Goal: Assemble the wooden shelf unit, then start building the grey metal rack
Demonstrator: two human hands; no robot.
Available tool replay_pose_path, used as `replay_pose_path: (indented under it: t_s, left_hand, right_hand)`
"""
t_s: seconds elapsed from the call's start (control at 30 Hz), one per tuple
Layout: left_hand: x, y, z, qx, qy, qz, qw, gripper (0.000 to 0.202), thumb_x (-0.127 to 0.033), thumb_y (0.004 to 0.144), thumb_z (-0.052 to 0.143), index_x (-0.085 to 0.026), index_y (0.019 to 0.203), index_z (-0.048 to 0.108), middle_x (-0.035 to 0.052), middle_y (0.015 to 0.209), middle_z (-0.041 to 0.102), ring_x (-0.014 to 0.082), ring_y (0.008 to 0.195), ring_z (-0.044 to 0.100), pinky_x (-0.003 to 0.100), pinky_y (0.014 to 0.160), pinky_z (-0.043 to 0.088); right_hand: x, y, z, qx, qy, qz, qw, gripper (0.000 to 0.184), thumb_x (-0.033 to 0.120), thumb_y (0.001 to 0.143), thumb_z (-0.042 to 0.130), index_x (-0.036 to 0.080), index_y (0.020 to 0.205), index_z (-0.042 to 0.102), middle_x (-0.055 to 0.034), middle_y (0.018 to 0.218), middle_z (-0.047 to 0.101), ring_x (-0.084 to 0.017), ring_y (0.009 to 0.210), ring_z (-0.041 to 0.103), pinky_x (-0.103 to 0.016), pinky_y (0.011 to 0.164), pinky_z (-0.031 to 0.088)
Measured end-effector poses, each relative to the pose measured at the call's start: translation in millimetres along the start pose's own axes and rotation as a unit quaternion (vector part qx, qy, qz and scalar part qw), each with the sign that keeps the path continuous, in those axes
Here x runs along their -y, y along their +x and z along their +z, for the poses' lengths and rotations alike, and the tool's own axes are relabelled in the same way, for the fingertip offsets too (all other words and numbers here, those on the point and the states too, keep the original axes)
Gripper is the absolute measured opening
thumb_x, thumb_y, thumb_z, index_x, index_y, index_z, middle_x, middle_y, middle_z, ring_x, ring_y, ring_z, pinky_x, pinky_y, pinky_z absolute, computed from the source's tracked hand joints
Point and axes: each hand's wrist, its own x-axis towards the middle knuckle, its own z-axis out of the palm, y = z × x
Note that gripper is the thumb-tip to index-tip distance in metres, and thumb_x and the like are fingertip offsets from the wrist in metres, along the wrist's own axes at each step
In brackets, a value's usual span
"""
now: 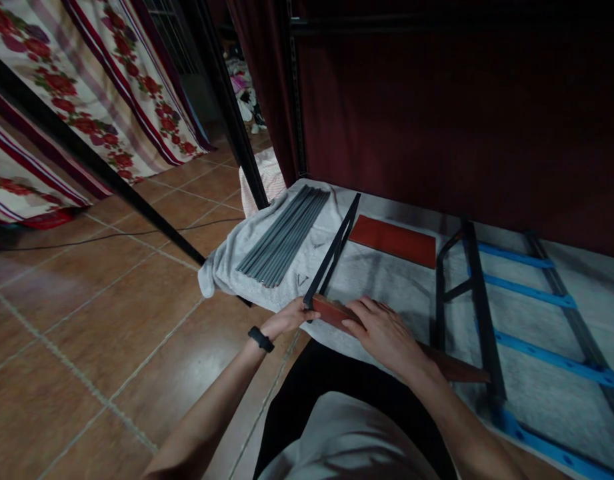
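A long reddish-brown board stands on edge along the near side of the cloth. My left hand, with a black band on its wrist, is closed around the corner where the board meets a narrow black metal frame. My right hand is closed over the board's upper edge, partly covering it. The board's right end reaches a second black frame with blue slats across it. A flat orange-red board lies between the two frames.
Several grey rods lie side by side on the grey cloth. Small metal pieces lie near them. A black post and a slanting black bar stand left, above the tiled floor. Flowered curtains hang beyond.
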Motion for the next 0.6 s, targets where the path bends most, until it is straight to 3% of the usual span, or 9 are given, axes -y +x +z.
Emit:
replay_pose_path:
  t_s: [0.13, 0.27, 0.43, 0.6]
  left_hand:
    - [-2, -1, 1.7, 0.006, -0.022, 0.011, 1.000, 0.027, -0.037, 0.076, 0.074, -0.013, 0.090, 0.073, 0.0057, 0.093, 0.072, 0.0194, 0.088, 0.062, 0.030, 0.085, 0.050]
    - [2, 0, 3.0, 0.010, -0.020, 0.030, 0.999, 0.032, -0.037, 0.077, 0.073, -0.013, 0.099, 0.072, 0.0055, 0.093, 0.071, 0.0191, 0.088, 0.061, 0.030, 0.086, 0.049]
    - [13, 3, 2.2, -0.009, 0.018, 0.039, 0.999, 0.026, -0.035, 0.080, 0.068, -0.013, 0.094, 0.070, 0.0036, 0.083, 0.066, 0.0162, 0.077, 0.056, 0.027, 0.074, 0.048]
    - [15, 2, 3.4, -0.020, 0.016, 0.042, 0.999, 0.020, -0.030, 0.078, 0.068, -0.014, 0.091, 0.069, 0.0017, 0.078, 0.063, 0.0149, 0.072, 0.054, 0.025, 0.069, 0.046]
  right_hand:
    - [8, 20, -4, 0.037, 0.059, -0.013, 0.997, 0.051, 0.030, 0.101, 0.045, 0.024, 0.151, 0.036, -0.0090, 0.130, 0.065, -0.023, 0.110, 0.066, -0.032, 0.086, 0.046]
    - [18, 42, -5, 0.070, 0.040, -0.053, 0.995, 0.068, 0.032, 0.100, 0.047, 0.027, 0.160, 0.016, -0.0088, 0.127, 0.068, -0.024, 0.108, 0.068, -0.031, 0.085, 0.046]
    - [25, 65, -3, 0.099, 0.008, -0.101, 0.990, 0.063, 0.031, 0.099, 0.047, 0.026, 0.157, 0.024, -0.0086, 0.121, 0.072, -0.024, 0.107, 0.069, -0.031, 0.084, 0.045]
    - [30, 81, -2, 0.134, -0.030, -0.107, 0.985, 0.036, 0.024, 0.100, 0.043, 0.024, 0.135, 0.044, -0.0069, 0.102, 0.075, -0.023, 0.092, 0.071, -0.029, 0.073, 0.042]
